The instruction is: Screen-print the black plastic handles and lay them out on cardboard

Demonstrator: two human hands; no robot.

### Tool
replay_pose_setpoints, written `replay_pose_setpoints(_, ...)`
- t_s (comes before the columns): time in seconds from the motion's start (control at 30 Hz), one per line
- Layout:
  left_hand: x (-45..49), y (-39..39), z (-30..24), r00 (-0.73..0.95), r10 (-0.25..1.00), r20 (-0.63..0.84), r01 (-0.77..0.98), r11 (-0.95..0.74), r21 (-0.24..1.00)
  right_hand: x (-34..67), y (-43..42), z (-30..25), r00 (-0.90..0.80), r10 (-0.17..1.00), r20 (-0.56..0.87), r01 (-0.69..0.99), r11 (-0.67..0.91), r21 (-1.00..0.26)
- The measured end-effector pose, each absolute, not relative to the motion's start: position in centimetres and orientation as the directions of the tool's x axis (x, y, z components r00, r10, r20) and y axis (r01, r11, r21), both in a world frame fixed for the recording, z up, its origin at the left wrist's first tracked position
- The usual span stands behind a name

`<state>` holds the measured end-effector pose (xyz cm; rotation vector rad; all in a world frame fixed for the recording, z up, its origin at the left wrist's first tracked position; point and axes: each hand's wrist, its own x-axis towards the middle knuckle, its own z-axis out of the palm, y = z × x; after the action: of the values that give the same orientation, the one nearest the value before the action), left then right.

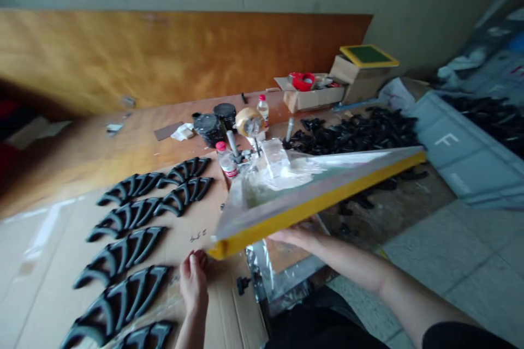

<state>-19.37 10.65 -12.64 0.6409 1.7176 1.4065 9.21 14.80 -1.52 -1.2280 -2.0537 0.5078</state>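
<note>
Black sleeve [454, 335], right hand [297, 237] under frame [319, 205], left hand [194, 278] near, grips unclear, crate [462, 163] of black parts [487, 120]

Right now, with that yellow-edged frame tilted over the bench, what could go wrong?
The yellow-edged frame might drop if the right hand slips; its grip is partly hidden beneath, and the left hand is close to the frame's near corner.
The nearer red-capped bottle stands close to the frame's left side and could be knocked over.
The left hand is also right beside the rows of black parts, so a careless sweep might disturb them.
</note>
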Motion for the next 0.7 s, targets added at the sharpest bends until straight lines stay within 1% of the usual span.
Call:
replay_pose_setpoints(0.07, -18.8, 8.6, -13.1, -0.571, 0.782, -0.25, -0.091, 0.242, 0.966, 17.7, 12.1, -1.9, -0.1, 0.919, 0.38, 0.669, 0.345, -0.659)
replay_pose_setpoints(0.1, -18.5, 7.7, -13.3, -0.585, 0.775, -0.237, -0.08, 0.235, 0.969, 22.3, 10.7, -2.4, 0.065, 0.914, 0.399, 0.687, 0.25, -0.683)
replay_pose_setpoints(0.13, -18.1, 6.7, -13.4, -0.598, 0.77, -0.223, -0.067, 0.229, 0.971, 27.0, 9.4, -2.9, 0.221, 0.884, 0.412, 0.696, 0.153, -0.702)
replay_pose_setpoints(0.2, -17.4, 5.2, -13.6, -0.626, 0.755, -0.198, -0.046, 0.219, 0.975, 35.7, 7.0, -4.5, 0.491, 0.774, 0.4, 0.682, -0.056, -0.729)
replay_pose_setpoints(0.23, -17.0, 4.5, -13.7, -0.636, 0.746, -0.197, -0.041, 0.222, 0.974, 39.5, 6.1, -5.3, 0.629, 0.692, 0.355, 0.628, -0.183, -0.757)
replay_pose_setpoints(0.27, -16.6, 4.0, -13.8, -0.644, 0.739, -0.2, -0.035, 0.232, 0.972, 42.8, 5.4, -6.2, 0.759, 0.588, 0.279, 0.529, -0.309, -0.79)
replay_pose_setpoints(0.3, -16.2, 3.6, -13.8, -0.653, 0.731, -0.2, -0.029, 0.24, 0.97, 45.4, 5.1, -7.1, 0.841, 0.499, 0.208, 0.434, -0.393, -0.811)
replay_pose_setpoints(0.33, -15.8, 3.4, -13.8, -0.662, 0.724, -0.195, -0.019, 0.243, 0.97, 47.2, 5.1, -8.0, 0.891, 0.43, 0.146, 0.351, -0.448, -0.822)
replay_pose_setpoints(0.37, -15.4, 3.2, -13.8, -0.673, 0.717, -0.18, -0.004, 0.239, 0.971, 48.4, 5.5, -8.7, 0.916, 0.388, 0.1, 0.292, -0.477, -0.829)
replay_pose_setpoints(0.4, -15.0, 3.1, -13.7, -0.684, 0.713, -0.156, 0.018, 0.229, 0.973, 48.8, 6.1, -9.4, 0.926, 0.37, 0.073, 0.261, -0.488, -0.833)
replay_pose_setpoints(0.5, -13.9, 3.1, -13.0, -0.698, 0.712, -0.071, 0.121, 0.216, 0.969, 47.1, 8.8, -11.1, 0.939, 0.342, 0.034, 0.21, -0.491, -0.845)
replay_pose_setpoints(0.57, -13.2, 3.0, -12.3, -0.677, 0.736, -0.035, 0.199, 0.229, 0.953, 44.8, 10.6, -12.0, 0.948, 0.319, 0.014, 0.176, -0.485, -0.857)
replay_pose_setpoints(0.7, -12.3, 2.6, -11.2, -0.654, 0.756, -0.024, 0.271, 0.263, 0.926, 40.7, 12.3, -13.1, 0.953, 0.303, -0.017, 0.129, -0.455, -0.881)
